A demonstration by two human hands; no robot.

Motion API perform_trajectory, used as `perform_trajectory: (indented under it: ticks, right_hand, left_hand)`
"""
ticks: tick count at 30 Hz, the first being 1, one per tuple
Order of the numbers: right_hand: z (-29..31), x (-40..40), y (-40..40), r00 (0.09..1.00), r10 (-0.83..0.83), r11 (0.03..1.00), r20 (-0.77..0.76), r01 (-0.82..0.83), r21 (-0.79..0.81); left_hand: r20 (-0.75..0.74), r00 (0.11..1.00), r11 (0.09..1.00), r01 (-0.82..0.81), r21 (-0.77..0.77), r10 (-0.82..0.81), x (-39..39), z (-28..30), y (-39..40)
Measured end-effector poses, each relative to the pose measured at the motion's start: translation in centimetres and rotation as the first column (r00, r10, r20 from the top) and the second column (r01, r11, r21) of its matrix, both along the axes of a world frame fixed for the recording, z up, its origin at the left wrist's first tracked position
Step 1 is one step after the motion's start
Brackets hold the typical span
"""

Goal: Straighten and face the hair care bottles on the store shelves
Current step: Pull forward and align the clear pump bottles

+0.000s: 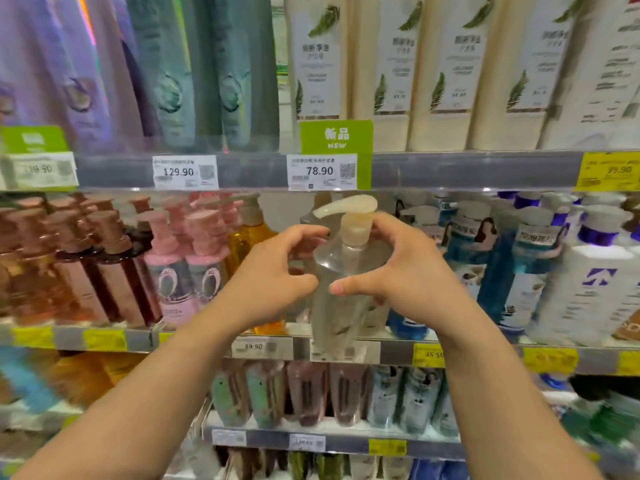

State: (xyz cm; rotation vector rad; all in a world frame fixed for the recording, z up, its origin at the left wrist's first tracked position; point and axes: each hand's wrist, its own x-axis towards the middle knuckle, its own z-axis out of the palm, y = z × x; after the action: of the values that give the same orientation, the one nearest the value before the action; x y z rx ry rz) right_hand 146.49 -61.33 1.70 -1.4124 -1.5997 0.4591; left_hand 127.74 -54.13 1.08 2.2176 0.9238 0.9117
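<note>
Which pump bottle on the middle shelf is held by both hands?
The clear bottle with the cream pump: the left hand and right hand grip it, while the pink and amber pump bottles stand untouched.

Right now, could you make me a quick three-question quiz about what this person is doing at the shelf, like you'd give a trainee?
1. True or false: both hands grip the clear pump bottle.
2. Which way does its pump spout point as the camera sees it? A) left B) right C) straight at the camera
3. Fill in: the white price tag under the green NEW sign reads ____.

Key:
1. True: the left hand and right hand curl round the bottle's shoulders.
2. A
3. 78.90
</note>
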Motion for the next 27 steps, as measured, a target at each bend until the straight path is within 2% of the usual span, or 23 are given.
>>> perform_trajectory:
  ticks: [4,10,15,22,27]
  right_hand:
    - [-0.5,-2.3,2.0,0.998,-0.043,0.999,0.039,0.042,0.016]
    - [-1.0,-4.2,4.4,0.992,-0.126,0.992,0.022,0.125,0.023]
    - [-0.4,-5.0,5.0,0.983,-0.174,0.984,0.051,0.172,0.037]
    - [-1.9,-4.7,5.1,0.965,-0.234,0.971,0.122,0.237,-0.014]
    - [-2.5,-3.9,4.9,0.966,-0.255,0.966,0.049,0.256,-0.025]
  left_hand:
    - [-0.036,0.998,0.999,-0.04,0.021,0.041,-1.6,-0.5,0.7]
    - [-0.18,0.982,0.981,-0.03,0.191,0.065,-1.9,-0.6,2.3]
    - [-0.224,0.972,0.963,-0.007,0.27,0.069,-1.0,-0.3,3.4]
    - [-0.33,0.942,0.959,0.043,0.281,0.054,-0.2,-1.8,4.3]
    - [-0.303,0.946,0.926,0.009,0.377,0.114,0.5,-1.5,4.5]
